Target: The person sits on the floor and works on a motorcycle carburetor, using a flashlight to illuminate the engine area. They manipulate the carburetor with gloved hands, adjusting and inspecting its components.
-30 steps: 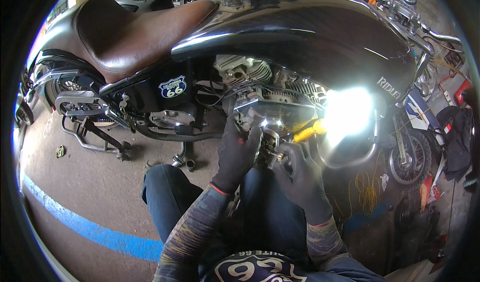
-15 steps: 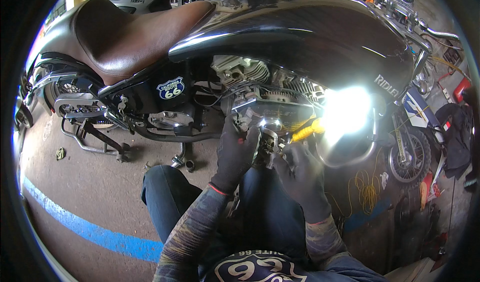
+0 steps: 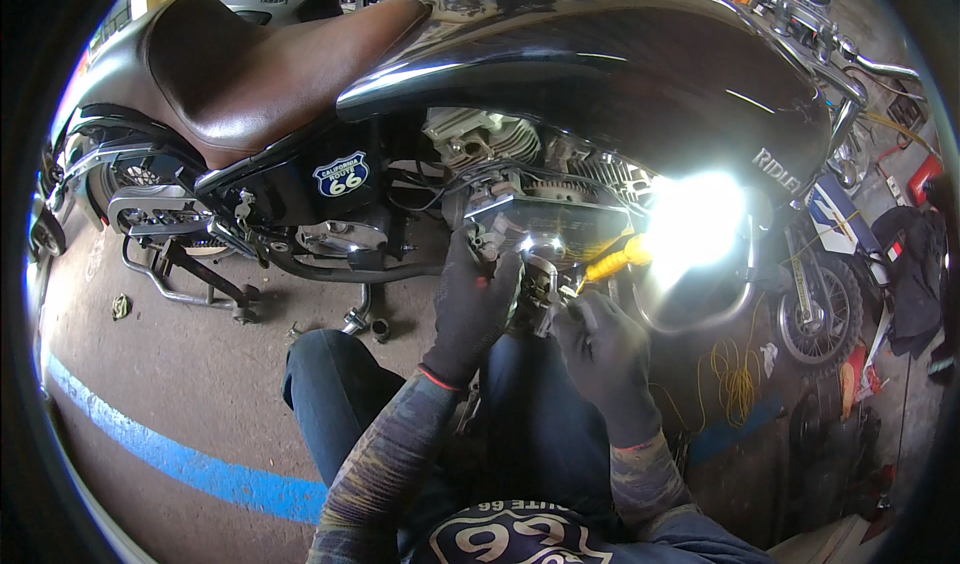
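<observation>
At the left of the frame, a small crumpled scrap [image 3: 121,307] lies on the floor, above the near end of a curving blue line [image 3: 185,454] that runs down toward the lower middle. Over it, a metal stand [image 3: 190,274] reaches down from the rear of a dark motorcycle, whose brown seat [image 3: 270,74] fills the upper left. Right of the seat's lower edge, a shield-shaped sticker [image 3: 342,176] sits on a black side panel.

Just left of the frame's centre, the gloved left hand [image 3: 473,309] is raised beside the engine, its thumb and fingers curled about a grey metal part [image 3: 487,244]. At the centre, between the two hands, is a metal assembly [image 3: 540,279] with a curved tube, below the engine's side. Slightly right of it, the gloved right hand [image 3: 600,339] has its fingers bent and bunched close to the assembly; whether they pinch anything cannot be told.

Above that hand, a yellow grip [image 3: 615,261] slants up to a glaring lamp [image 3: 697,222], under the glossy dark tank [image 3: 600,84]. Farther right, loops of yellow cord [image 3: 735,384] lie near a spoked wheel [image 3: 815,309], with dark cloth [image 3: 910,274] near the right edge.
</observation>
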`<state>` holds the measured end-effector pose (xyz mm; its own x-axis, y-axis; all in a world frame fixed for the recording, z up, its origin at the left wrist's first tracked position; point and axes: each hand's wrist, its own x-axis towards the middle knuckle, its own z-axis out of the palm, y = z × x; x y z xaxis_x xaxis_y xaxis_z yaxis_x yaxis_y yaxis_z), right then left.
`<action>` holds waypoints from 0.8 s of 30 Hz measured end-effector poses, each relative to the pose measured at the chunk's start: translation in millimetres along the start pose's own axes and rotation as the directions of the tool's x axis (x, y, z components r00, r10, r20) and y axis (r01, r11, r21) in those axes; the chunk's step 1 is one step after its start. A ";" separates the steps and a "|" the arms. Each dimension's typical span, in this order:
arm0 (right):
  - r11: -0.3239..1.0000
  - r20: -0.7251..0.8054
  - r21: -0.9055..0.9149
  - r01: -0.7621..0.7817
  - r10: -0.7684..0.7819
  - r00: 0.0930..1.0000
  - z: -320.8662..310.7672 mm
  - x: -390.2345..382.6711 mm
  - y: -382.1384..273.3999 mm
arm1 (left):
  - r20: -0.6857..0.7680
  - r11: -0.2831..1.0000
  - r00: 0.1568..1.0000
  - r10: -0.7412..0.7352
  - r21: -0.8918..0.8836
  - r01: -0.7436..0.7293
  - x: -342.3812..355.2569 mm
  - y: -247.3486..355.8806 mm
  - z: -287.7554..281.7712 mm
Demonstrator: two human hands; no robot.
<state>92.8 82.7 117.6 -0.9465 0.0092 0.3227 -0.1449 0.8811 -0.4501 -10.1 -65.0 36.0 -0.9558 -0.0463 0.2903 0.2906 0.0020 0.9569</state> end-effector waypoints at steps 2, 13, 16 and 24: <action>1.000 -0.001 -0.029 0.008 -0.008 1.000 0.9 2.2 0.7 | -0.023 0.996 0.996 0.089 0.005 -0.089 -0.7 -1.9 0.2; 0.986 -0.142 0.069 0.150 -0.139 0.980 4.4 -0.5 4.7 | -0.006 0.999 0.999 0.031 0.014 -0.031 0.2 -6.2 1.0; 0.996 -0.041 -0.003 0.089 -0.089 0.995 5.4 0.4 6.9 | 0.001 0.999 1.000 0.031 0.040 -0.031 -0.2 -4.3 0.2; 0.992 -0.085 0.093 0.086 -0.079 0.993 6.6 -0.3 6.4 | 0.004 0.998 0.999 0.038 0.043 -0.038 0.5 -6.3 0.0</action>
<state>90.3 85.2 109.1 -0.9041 -0.0197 0.4269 -0.2524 0.8307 -0.4963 -12.4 -65.1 30.1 -0.9443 -0.0423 0.3264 0.3244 0.0462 0.9448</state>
